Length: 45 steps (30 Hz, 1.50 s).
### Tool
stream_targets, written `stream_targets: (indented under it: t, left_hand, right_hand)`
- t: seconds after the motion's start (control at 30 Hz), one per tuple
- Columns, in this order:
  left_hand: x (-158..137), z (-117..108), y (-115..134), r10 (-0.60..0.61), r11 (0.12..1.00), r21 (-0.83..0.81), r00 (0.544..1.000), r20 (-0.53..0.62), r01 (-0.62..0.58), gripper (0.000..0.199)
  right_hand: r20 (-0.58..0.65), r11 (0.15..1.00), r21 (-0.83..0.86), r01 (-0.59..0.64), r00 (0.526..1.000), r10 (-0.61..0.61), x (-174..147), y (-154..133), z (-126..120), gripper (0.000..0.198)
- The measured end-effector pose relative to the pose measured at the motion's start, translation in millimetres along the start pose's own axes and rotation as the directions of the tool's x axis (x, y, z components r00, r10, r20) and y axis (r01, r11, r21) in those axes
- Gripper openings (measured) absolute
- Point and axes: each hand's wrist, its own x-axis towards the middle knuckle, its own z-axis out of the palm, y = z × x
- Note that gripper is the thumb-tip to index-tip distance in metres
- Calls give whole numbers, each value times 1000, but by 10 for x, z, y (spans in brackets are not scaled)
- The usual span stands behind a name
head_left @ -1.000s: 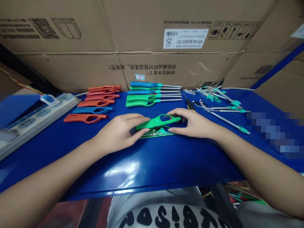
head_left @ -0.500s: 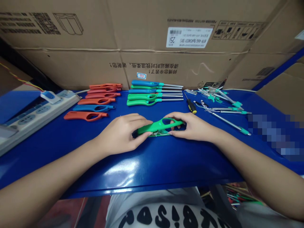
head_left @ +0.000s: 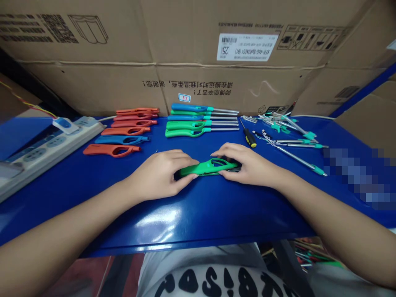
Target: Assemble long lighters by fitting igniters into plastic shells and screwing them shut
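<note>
A green lighter handle point(head_left: 206, 167), the long-necked kind with a finger loop, lies level between my hands just over the blue table. My left hand point(head_left: 165, 171) pinches its butt end between thumb and fingers. Around the neck end closes my right hand point(head_left: 244, 163), thumb in front and fingers behind. The two green halves sit almost together, with a thin gap along the near edge. Whatever is inside the casing is hidden. Behind my hands lie several long-necked lighters point(head_left: 188, 127) with metal tubes.
Red, orange and blue handles point(head_left: 113, 149) lie in a column at left, beside a white power strip point(head_left: 55, 144). A black-yellow screwdriver point(head_left: 249, 138) and loose metal tubes point(head_left: 297, 156) with wires lie at right. A cardboard wall point(head_left: 117, 82) stands behind the blue table point(head_left: 198, 222).
The upper green half has come down onto the lower one, covering the inner parts and wires that showed before. Both hands keep their hold, with the right fingers slightly shifted.
</note>
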Motion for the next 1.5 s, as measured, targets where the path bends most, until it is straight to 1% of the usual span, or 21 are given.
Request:
stream_targets:
  t: [0.13, 0.4, 0.63, 0.8, 1.03, 1.3, 1.5]
  left_hand:
    - [-2, 0, -31, 2, 1000, -2, 1000, 10, -2, 26]
    - [-1, 6, -93, -16, 1000, 14, 995, 95, 14, 27]
    - [-6, -53, -98, -26, 999, 22, 990, 136, 23, 29]
    - [-9, -95, -88, -42, 997, 76, 984, 172, 29, 28]
    - [-4, -69, -117, -41, 998, 55, 987, 158, 33, 29]
    - [-11, -64, -113, -42, 997, 67, 986, 164, 31, 29]
    - [-9, -47, -85, -80, 993, 98, 984, 159, 65, 26]
  right_hand:
    - [13, 1000, 20, 9, 1000, -9, -2, 9, 2, 38]
    - [35, 999, 52, 12, 999, -14, 2, 10, 4, 34]
    - [52, 999, 47, 14, 998, -16, -4, -2, -1, 35]
    - [70, 999, 42, 1, 998, -4, -6, -15, 8, 36]
    - [87, 998, 64, -21, 996, 15, -7, -11, 0, 36]
    - [103, 999, 44, -30, 994, 26, -17, 9, -1, 35]
    - [98, 999, 40, -31, 995, 27, -15, -2, 3, 32]
